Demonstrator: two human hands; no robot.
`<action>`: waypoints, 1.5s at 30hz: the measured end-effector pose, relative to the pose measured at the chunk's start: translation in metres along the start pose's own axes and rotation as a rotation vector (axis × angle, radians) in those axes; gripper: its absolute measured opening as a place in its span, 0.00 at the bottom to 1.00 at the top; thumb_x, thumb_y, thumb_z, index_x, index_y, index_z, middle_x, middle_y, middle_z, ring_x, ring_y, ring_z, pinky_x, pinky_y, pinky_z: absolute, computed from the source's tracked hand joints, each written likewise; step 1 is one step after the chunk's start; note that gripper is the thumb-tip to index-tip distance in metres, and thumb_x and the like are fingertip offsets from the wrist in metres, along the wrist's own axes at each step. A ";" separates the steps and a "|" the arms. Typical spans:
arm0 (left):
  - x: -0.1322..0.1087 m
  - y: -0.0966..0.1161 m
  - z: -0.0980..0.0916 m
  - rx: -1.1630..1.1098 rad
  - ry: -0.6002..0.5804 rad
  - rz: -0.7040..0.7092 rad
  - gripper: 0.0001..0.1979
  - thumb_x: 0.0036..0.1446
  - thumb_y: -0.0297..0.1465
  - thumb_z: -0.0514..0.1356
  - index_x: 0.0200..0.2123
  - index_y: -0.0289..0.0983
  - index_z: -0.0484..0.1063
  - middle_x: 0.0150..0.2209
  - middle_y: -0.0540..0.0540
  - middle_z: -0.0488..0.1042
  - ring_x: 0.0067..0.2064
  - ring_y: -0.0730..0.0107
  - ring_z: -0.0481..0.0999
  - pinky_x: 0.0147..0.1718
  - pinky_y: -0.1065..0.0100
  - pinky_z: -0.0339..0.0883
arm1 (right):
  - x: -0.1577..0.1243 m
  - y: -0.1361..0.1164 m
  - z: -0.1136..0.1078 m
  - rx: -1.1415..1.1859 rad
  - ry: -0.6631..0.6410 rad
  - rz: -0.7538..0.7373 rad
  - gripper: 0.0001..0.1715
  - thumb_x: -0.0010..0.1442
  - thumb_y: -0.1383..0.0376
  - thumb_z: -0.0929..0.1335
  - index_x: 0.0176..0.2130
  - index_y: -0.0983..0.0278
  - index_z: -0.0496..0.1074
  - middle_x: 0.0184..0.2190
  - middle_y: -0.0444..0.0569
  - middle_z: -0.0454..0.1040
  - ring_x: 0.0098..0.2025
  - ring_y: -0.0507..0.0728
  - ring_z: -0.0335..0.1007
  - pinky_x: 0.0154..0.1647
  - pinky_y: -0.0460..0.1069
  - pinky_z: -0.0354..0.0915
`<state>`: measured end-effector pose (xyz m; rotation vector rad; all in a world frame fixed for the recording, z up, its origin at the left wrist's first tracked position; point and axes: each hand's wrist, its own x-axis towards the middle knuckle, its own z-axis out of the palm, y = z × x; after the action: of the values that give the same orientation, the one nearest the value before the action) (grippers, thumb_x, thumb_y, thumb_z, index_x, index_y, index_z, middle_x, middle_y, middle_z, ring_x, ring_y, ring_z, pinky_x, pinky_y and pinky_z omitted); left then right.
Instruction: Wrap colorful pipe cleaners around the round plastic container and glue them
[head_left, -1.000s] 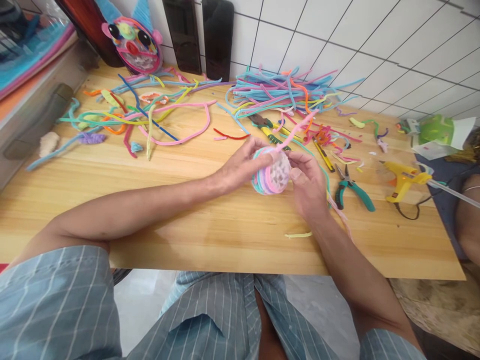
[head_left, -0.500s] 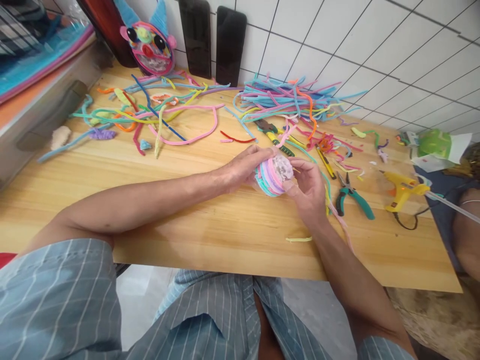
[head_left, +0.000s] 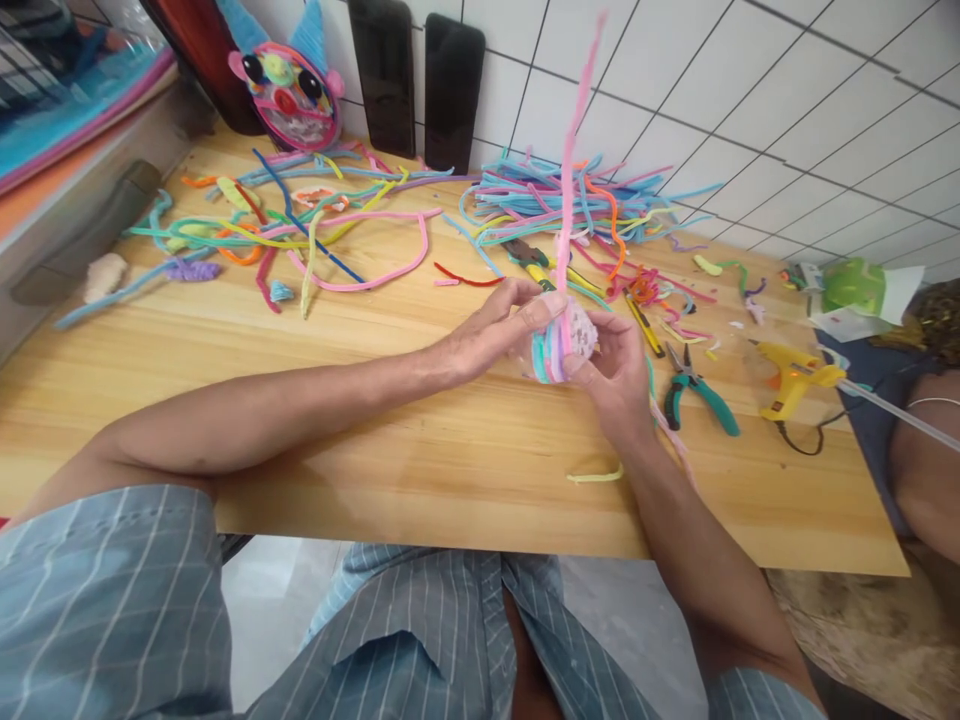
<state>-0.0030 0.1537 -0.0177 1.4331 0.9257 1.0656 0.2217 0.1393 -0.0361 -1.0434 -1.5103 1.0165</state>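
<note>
Both of my hands hold a round coil of pastel pipe cleaners (head_left: pixel 559 340) just above the wooden table (head_left: pixel 375 420). My left hand (head_left: pixel 491 335) grips its left side with the fingers curled over the top. My right hand (head_left: pixel 619 370) pinches its right side from below. The coil stands on edge, and a long pink pipe cleaner (head_left: pixel 574 150) rises straight up from it towards the tiled wall.
Loose pipe cleaners (head_left: pixel 555 195) lie in piles across the back of the table. Green-handled pliers (head_left: pixel 694 385), a yellow craft knife (head_left: pixel 645 325) and a yellow glue gun (head_left: pixel 799 375) lie to the right. A pipe-cleaner face (head_left: pixel 285 85) leans on the wall. Another person's arm (head_left: pixel 926 465) is at the right edge.
The coil has been turned from facing me to standing on edge. The pink pipe cleaner has swung from lying low over the table to pointing straight up.
</note>
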 end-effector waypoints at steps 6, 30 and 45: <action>-0.006 -0.018 0.008 0.180 -0.037 0.238 0.55 0.54 0.57 0.77 0.75 0.43 0.58 0.76 0.28 0.63 0.75 0.36 0.68 0.70 0.35 0.70 | 0.003 -0.002 -0.003 0.023 0.054 0.054 0.39 0.54 0.40 0.83 0.56 0.53 0.75 0.58 0.50 0.82 0.60 0.64 0.79 0.62 0.61 0.77; -0.005 -0.015 0.005 0.375 -0.090 0.164 0.49 0.55 0.54 0.74 0.71 0.35 0.64 0.70 0.28 0.72 0.69 0.39 0.76 0.68 0.42 0.75 | 0.006 -0.008 -0.006 0.022 -0.056 0.017 0.38 0.58 0.37 0.81 0.60 0.49 0.76 0.63 0.50 0.81 0.67 0.68 0.78 0.69 0.66 0.75; -0.008 -0.034 0.005 0.419 -0.132 0.318 0.59 0.55 0.54 0.76 0.80 0.39 0.53 0.79 0.27 0.61 0.80 0.34 0.63 0.77 0.35 0.62 | 0.005 -0.004 -0.003 -0.039 -0.045 0.143 0.41 0.55 0.36 0.81 0.57 0.55 0.76 0.54 0.52 0.83 0.56 0.66 0.82 0.60 0.63 0.80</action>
<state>-0.0001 0.1491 -0.0525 2.0256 0.8755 1.0265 0.2240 0.1430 -0.0304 -1.1763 -1.5144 1.1202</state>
